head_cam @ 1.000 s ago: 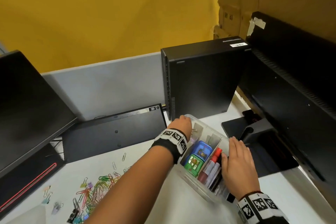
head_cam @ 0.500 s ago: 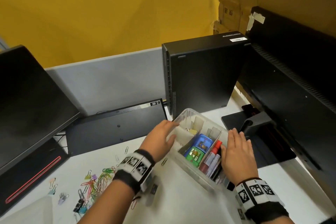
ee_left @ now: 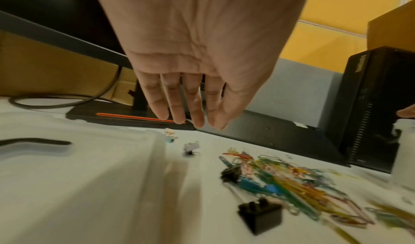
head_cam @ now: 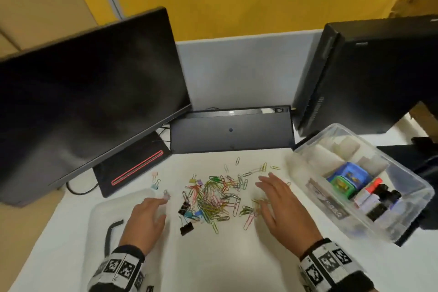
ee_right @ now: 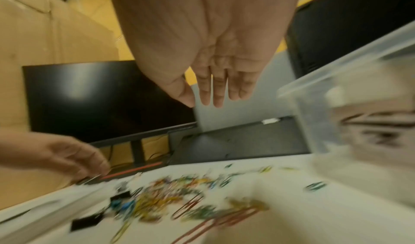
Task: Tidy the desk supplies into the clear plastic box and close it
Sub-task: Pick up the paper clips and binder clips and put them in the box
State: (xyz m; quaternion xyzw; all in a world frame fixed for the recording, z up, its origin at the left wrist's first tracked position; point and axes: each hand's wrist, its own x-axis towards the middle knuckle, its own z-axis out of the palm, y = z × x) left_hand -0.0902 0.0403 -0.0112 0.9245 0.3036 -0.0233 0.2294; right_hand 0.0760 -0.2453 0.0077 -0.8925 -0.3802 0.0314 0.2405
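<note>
The heap of paper clips lies on the desk between both hands, left hand and right hand empty with fingers straight, the box just right.

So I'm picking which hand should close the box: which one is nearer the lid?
Left. The left hand hovers over the right edge of the lid; the right hand is beyond the clip pile, beside the clear box.

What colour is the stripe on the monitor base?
Red, on the monitor base; clearest in the head view.
</note>
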